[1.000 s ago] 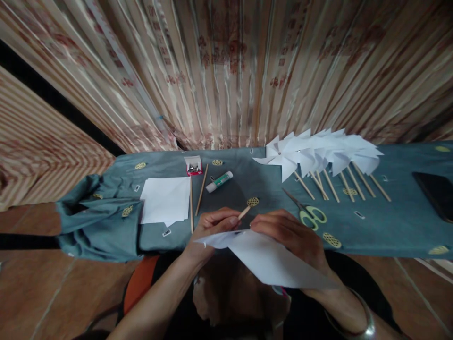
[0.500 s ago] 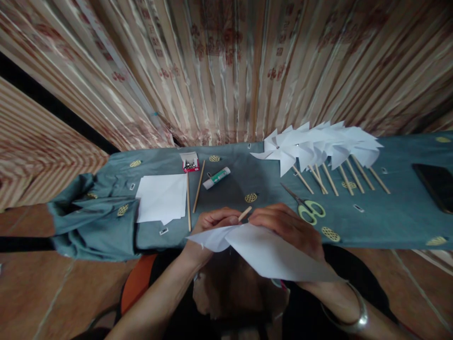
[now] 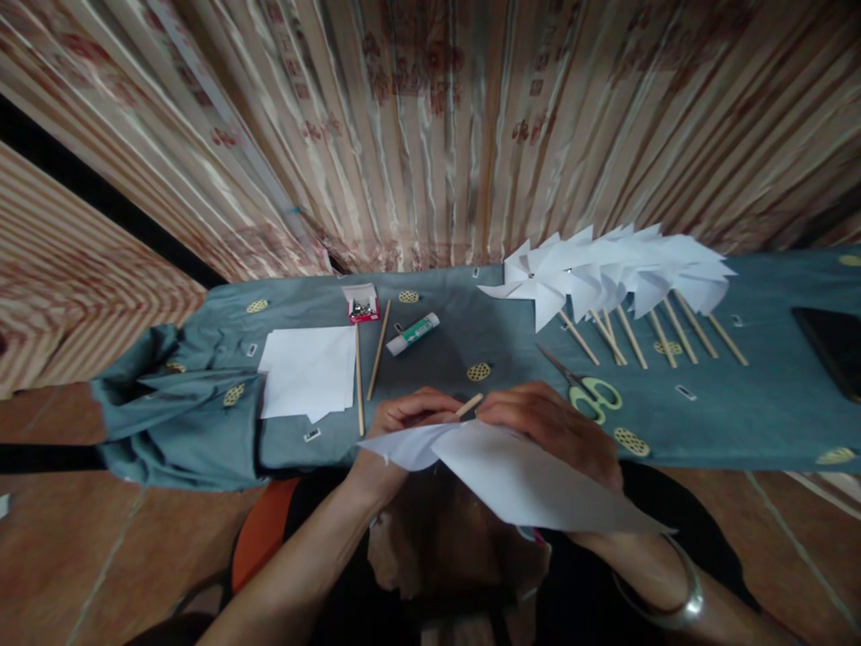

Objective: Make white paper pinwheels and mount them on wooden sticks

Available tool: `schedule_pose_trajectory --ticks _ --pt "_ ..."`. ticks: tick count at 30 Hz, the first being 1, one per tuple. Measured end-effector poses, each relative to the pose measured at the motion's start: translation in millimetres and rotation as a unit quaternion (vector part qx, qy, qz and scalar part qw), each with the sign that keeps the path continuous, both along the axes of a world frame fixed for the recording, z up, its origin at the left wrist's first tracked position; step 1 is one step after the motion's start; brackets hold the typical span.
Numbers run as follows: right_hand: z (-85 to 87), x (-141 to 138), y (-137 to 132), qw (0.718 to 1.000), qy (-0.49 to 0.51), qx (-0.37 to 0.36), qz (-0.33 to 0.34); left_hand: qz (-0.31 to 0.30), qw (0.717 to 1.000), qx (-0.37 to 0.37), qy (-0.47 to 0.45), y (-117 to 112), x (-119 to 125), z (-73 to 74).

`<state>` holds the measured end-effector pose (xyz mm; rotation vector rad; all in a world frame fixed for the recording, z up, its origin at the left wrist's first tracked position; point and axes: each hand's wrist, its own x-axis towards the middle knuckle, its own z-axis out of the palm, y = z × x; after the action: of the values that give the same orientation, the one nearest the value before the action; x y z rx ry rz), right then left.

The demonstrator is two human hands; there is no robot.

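Observation:
Between my two hands is a white paper pinwheel (image 3: 538, 489), seen from its edge, its folded blades spreading toward my body. The end of a wooden stick (image 3: 469, 405) pokes out beyond the paper. My left hand (image 3: 413, 411) is closed around the pinwheel's left side by the stick, its fingertips partly behind the paper. My right hand (image 3: 555, 432) is closed on the far side of the larger blade, with the fingers curled near the stick's end. Paper hides both palms and the spot where stick and pinwheel meet.
On the green tablecloth (image 3: 464, 332) lie white paper sheets (image 3: 309, 368), two loose sticks (image 3: 378, 350), a glue stick (image 3: 413, 334) and a small box of metal pins (image 3: 363, 307). To the right are scissors (image 3: 592, 395), several finished pinwheels (image 3: 612, 269) and a phone (image 3: 830, 345).
Both hands keep their hold on the pinwheel. The right hand and the large blade have shifted slightly to the right; the camera view has tilted a little.

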<state>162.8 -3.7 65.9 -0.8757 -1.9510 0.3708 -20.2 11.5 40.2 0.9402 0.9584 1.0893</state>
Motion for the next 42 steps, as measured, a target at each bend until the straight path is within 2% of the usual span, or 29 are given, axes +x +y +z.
schedule_pose_trajectory --ticks 9,30,42 --pt "-0.4 0.1 0.6 1.000 0.008 -0.002 0.006 -0.008 0.999 0.038 -0.009 0.0 -0.4 -2.3" --pt "2.4 0.3 0.7 1.000 0.021 0.010 0.014 -0.003 0.999 0.039 0.010 -1.6 -0.3 4.0" --pt "1.1 1.4 1.3 0.999 0.030 0.025 0.020 -0.006 0.999 0.045 0.016 -2.3 -2.6 0.9"
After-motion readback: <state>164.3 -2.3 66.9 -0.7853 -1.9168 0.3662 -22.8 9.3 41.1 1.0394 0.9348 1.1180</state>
